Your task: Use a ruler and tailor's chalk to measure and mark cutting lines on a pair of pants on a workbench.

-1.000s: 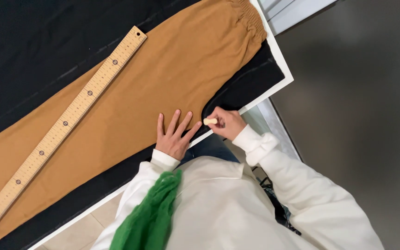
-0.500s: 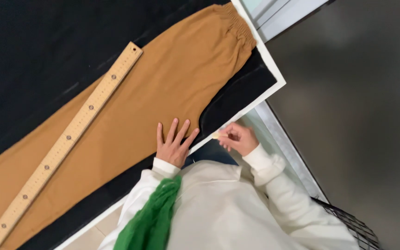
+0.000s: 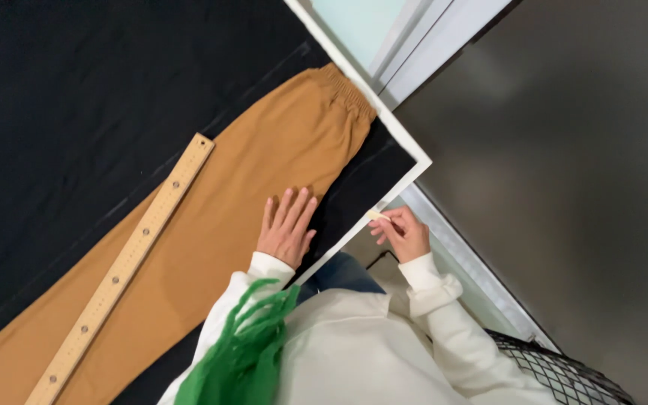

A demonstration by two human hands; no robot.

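A pair of tan trousers (image 3: 211, 232) with an elastic waistband lies flat on black cloth (image 3: 76, 97) that covers a white-edged table (image 3: 406, 146). My left hand (image 3: 288, 226) rests flat on the trousers near their edge, fingers spread. My right hand (image 3: 403, 234) is off the table, just past its edge, pinching a small pale piece of chalk (image 3: 376, 217) between the fingertips. A long wooden ruler (image 3: 125, 266) lies along the trousers, to the left of my left hand.
A green scarf (image 3: 245, 352) hangs from my neck over a cream sweater. A black wire mesh basket (image 3: 560, 371) stands at the lower right on the grey floor (image 3: 564, 165). Pale window framing (image 3: 406, 37) runs beyond the table's corner.
My right hand with the chalk has drawn back from the cloth edge to beyond the table's edge. The left hand stays flat on the trousers. The view has shifted, so the table sits lower and further left.
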